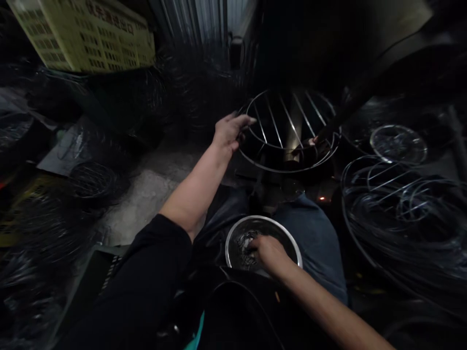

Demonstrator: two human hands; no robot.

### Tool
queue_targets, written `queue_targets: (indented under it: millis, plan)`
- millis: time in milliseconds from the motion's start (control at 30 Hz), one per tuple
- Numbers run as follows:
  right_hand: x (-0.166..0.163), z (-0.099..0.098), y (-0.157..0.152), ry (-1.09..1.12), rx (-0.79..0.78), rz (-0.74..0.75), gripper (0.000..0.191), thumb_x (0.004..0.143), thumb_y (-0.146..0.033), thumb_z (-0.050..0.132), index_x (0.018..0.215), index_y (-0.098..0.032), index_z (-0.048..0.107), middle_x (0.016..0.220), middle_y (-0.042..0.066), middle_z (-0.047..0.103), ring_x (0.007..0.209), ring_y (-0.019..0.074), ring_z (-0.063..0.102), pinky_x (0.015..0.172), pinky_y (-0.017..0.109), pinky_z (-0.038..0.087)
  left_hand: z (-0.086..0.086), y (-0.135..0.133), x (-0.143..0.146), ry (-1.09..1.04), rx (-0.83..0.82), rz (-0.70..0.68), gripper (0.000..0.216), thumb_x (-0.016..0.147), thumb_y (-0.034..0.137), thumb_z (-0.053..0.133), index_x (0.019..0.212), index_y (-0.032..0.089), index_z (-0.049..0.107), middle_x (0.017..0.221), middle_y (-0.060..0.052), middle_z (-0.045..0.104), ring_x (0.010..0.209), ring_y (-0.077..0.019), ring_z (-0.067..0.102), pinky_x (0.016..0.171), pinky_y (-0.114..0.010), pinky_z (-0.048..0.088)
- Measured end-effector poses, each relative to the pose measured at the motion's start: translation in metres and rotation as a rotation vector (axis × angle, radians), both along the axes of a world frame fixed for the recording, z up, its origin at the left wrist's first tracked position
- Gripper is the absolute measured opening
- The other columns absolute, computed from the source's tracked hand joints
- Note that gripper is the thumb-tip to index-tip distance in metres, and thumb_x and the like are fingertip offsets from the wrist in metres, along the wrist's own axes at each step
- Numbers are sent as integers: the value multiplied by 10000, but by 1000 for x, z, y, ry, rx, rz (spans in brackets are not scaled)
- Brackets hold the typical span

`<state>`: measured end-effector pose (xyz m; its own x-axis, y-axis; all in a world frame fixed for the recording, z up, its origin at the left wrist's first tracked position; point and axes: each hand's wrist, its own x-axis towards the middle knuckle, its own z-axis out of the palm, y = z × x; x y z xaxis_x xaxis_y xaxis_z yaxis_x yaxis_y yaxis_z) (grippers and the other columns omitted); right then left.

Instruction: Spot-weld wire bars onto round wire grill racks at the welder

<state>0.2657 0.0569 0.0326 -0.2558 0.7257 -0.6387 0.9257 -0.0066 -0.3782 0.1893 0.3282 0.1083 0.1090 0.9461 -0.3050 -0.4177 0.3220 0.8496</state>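
My left hand point(230, 132) is closed at the left edge of a round wire rack point(269, 119), its thumb and fingers around the rim. The rack has a double ring and several parallel bars, and sits tilted on a dark machine in front of me. My right hand point(269, 250) reaches into a shiny metal bowl point(236, 228) in my lap. Its fingers are bent and pressed together among small metal pieces point(248, 245); what they pinch, if anything, is hidden.
Wire rings and racks point(412, 209) are heaped at the right, with a smaller round rack point(398, 143) behind them. A yellow crate point(105, 39) stands at the upper left. Wire goods in piles point(47, 238) fill the left. A small orange glow point(322, 198) shows below the machine.
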Motion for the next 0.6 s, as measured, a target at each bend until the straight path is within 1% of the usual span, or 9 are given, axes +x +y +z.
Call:
queue_targets:
  millis: [100,167,233,300,367,400,467,533,600]
  plan:
    - [19,17,2,37,12,-38,330,750,-78,526,895,-205,795,916,83,758,957,218,698,826,252,476,-3,-28,-6,-18,6,83,268,594,37,755,737,151,560,606,20,556,537,-75,493,464,-216,253]
    - [35,29,6,129,72,-116,333,736,-84,516,871,-208,794,909,75,762,929,213,703,814,254,485,-5,-42,-8,-33,23,114,271,579,49,745,764,145,572,599,34,542,516,-66,476,455,-224,249]
    - [54,41,13,256,218,-248,312,756,-145,521,896,-207,793,933,75,763,906,215,710,804,268,507,-6,-52,-7,-54,44,135,337,552,67,760,837,143,596,608,49,535,510,-59,471,453,-223,253]
    - [76,52,17,340,421,-403,295,811,-272,520,910,-208,791,940,85,760,877,224,715,781,290,531,-5,-59,-5,-81,60,141,412,526,88,784,893,144,605,630,62,526,518,-53,477,458,-213,266]
    - [98,61,17,320,587,-491,339,851,-388,504,907,-213,789,952,94,756,856,230,717,758,306,546,-3,-64,-4,-100,70,153,462,503,98,802,920,146,609,655,71,515,528,-44,483,465,-203,279]
    - [109,64,14,266,628,-488,350,859,-407,499,909,-218,788,965,92,753,852,231,716,745,310,549,-3,-65,-3,-107,71,163,478,493,100,808,927,148,612,669,72,513,532,-40,484,467,-199,282]
    - [127,67,3,70,601,-417,311,852,-358,510,900,-233,791,973,81,749,825,236,715,696,318,547,-3,-67,-3,-116,69,177,479,481,103,814,914,152,616,689,72,513,538,-34,485,466,-195,279]
    - [139,67,-10,-189,465,-308,265,835,-262,531,855,-238,794,928,78,744,806,254,712,658,332,533,-4,-67,-3,-117,69,178,433,483,109,813,864,155,612,692,70,510,540,-33,483,463,-195,272]
    - [141,67,-20,-416,304,-239,271,837,-166,527,804,-226,790,862,91,731,809,268,710,648,333,514,-6,-67,-3,-108,80,174,387,496,117,803,829,159,609,687,67,511,541,-33,477,462,-197,267]
